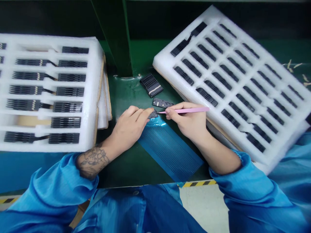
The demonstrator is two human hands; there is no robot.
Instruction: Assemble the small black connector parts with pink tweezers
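Note:
My left hand (133, 124) has its fingers closed on a small dark part (153, 114), steadying it at the upper end of a blue perforated sheet (170, 152). Pink tweezers (189, 110) are pinched in my right hand (190, 122), their dark tip meeting the small part beside my left fingertips. Just beyond lies a flat black plate (162, 103) with small light spots. Farther back, a bundle of thin black pieces (151, 84) with a pale stripe rests on the green table. My left fingers partly hide the small part.
On the left, stacked white foam trays (91, 97) hold rows of black parts. A larger white foam tray (167, 55) with many slotted black parts sits at an angle on the right. A green post (116, 38) rises behind. Yellow-black tape (199, 183) marks the front edge.

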